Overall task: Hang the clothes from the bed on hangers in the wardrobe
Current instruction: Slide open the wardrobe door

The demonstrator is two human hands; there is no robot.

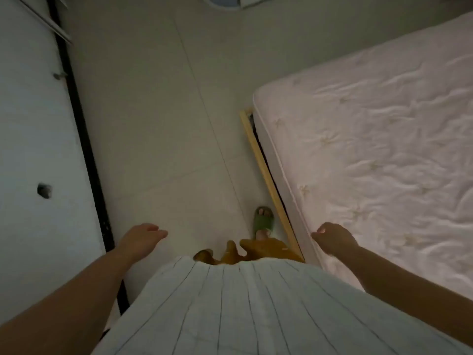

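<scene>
I look down a dim aisle between a white wardrobe [33, 149] on the left and the bed [378, 139] on the right. The quilted mattress shows no clothes on the part in view. My left hand [142, 238] hangs over the floor beside the wardrobe door, fingers relaxed and holding nothing. My right hand [332, 238] hovers at the mattress's near edge with fingers loosely curled, holding nothing. No hanger is visible.
Pale tiled floor [166, 124] runs ahead between wardrobe and bed. A wooden bed frame rail [266, 175] juts out along the mattress. My foot in a green slipper [263, 221] stands by the rail. A dark knob [44, 190] sits on the wardrobe door.
</scene>
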